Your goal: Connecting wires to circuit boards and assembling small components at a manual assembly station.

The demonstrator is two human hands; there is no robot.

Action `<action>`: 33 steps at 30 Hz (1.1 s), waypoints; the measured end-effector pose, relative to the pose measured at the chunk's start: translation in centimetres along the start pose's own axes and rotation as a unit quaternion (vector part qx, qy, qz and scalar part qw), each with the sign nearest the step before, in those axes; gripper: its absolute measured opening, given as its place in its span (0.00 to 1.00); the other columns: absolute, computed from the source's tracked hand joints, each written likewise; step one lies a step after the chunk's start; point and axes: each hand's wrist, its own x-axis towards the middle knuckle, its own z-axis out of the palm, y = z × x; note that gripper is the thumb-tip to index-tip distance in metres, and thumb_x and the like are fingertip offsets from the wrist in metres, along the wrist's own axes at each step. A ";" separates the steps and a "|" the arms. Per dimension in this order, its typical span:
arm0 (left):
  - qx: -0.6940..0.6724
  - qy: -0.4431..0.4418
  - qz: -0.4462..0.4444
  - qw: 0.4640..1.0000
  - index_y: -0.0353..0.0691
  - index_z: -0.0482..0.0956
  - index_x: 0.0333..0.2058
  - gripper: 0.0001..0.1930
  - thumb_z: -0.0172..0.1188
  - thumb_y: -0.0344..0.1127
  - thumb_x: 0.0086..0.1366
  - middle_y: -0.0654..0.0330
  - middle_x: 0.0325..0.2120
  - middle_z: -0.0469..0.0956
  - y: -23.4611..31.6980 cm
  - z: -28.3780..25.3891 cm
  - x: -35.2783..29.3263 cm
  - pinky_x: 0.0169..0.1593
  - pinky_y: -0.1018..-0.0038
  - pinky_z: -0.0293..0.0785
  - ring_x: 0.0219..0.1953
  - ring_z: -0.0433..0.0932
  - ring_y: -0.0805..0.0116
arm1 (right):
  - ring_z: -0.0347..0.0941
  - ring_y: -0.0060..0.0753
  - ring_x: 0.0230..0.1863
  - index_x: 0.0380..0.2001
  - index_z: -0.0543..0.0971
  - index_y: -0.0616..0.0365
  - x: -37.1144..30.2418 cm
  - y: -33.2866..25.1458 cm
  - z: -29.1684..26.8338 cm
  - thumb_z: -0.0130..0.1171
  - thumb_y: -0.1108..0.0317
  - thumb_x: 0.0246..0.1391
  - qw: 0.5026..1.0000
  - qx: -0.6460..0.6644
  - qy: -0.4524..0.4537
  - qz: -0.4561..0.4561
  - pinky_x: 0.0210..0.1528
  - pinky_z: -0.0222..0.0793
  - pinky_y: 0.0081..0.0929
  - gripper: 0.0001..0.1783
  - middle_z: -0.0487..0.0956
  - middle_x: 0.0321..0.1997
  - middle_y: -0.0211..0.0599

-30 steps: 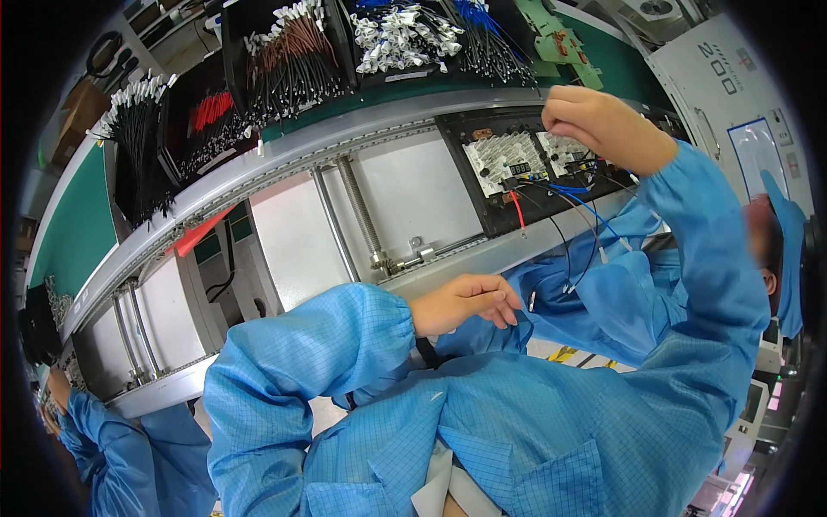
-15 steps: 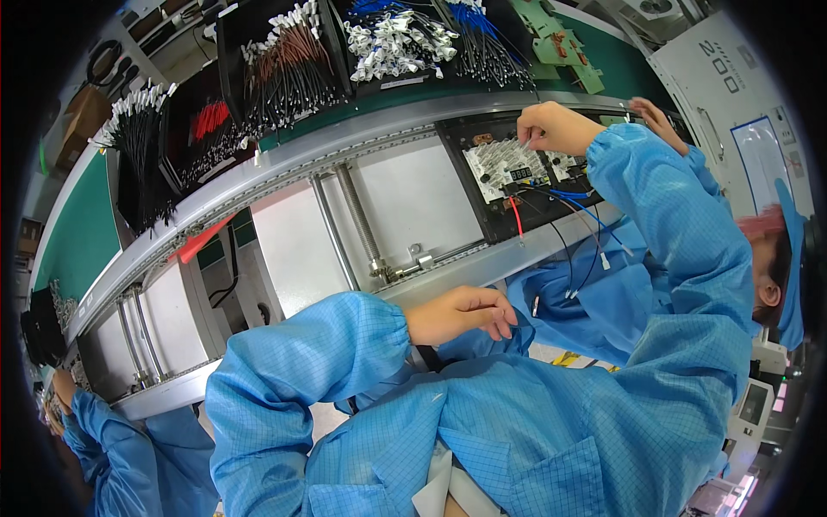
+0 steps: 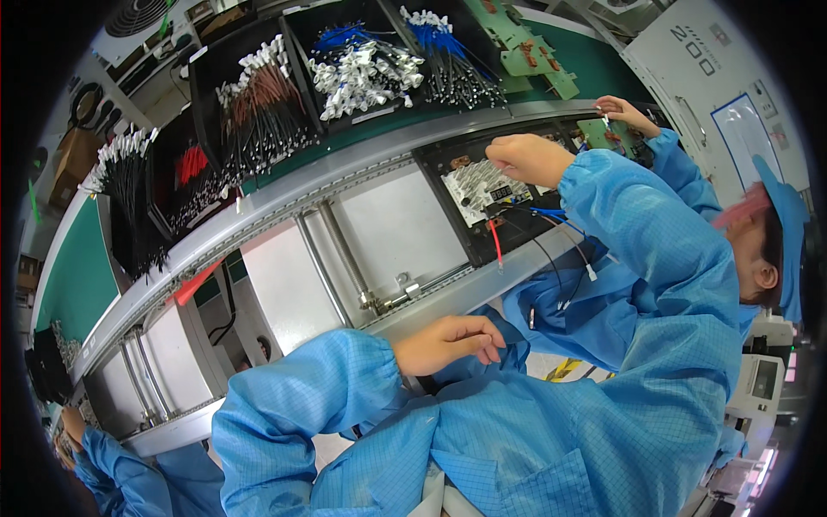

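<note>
A white circuit board with a small dark digit display lies in a black fixture on the conveyor. Just above the board's far edge is my right hand, closed, thumb and fingers pinched together. Whatever those fingertips hold, if anything, is hidden. From the board's near side a red wire, blue wires and thin dark wires hang over the rail. My left hand hovers in front of my body, nearer than the rail, its fingers loosely bent with nothing visible in them.
Beyond the rail, black bins hold bundled wires: brown, white-plugged and blue. Green boards lie behind. At right, a co-worker's hand is by a green board. Another person's sleeve shows lower left.
The whole view has shifted, moving the bench leftward in the picture. Relative to the board, my right hand has risen slightly toward its far edge. My left hand has hardly changed.
</note>
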 end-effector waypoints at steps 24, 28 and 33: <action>0.023 0.011 -0.047 0.999 0.39 0.61 0.55 0.17 0.41 0.37 0.71 0.58 0.38 0.76 0.6 0.3 -0.2 0.48 0.75 0.68 0.41 0.73 0.73 | 0.71 0.45 0.38 0.29 0.68 0.58 -0.5 0.1 -0.1 0.56 0.73 0.45 0.989 -0.120 -0.061 -0.053 0.37 0.69 0.37 0.08 0.68 0.33 0.39; 0.052 0.017 -0.055 0.997 0.39 0.61 0.56 0.18 0.39 0.41 0.71 0.58 0.38 0.76 1.3 0.5 -0.3 0.48 0.75 0.67 0.40 0.74 0.73 | 0.71 0.45 0.38 0.28 0.68 0.59 -0.5 0.1 0.1 0.56 0.73 0.44 0.989 -0.125 -0.063 -0.042 0.37 0.69 0.38 0.08 0.68 0.34 0.39; 0.041 0.014 -0.052 0.998 0.39 0.61 0.56 0.19 0.39 0.43 0.71 0.58 0.37 0.76 0.9 0.3 -0.2 0.48 0.75 0.67 0.41 0.74 0.73 | 0.71 0.45 0.37 0.28 0.68 0.59 -0.6 0.3 0.1 0.56 0.74 0.44 0.990 -0.111 -0.054 -0.062 0.37 0.69 0.38 0.08 0.69 0.32 0.39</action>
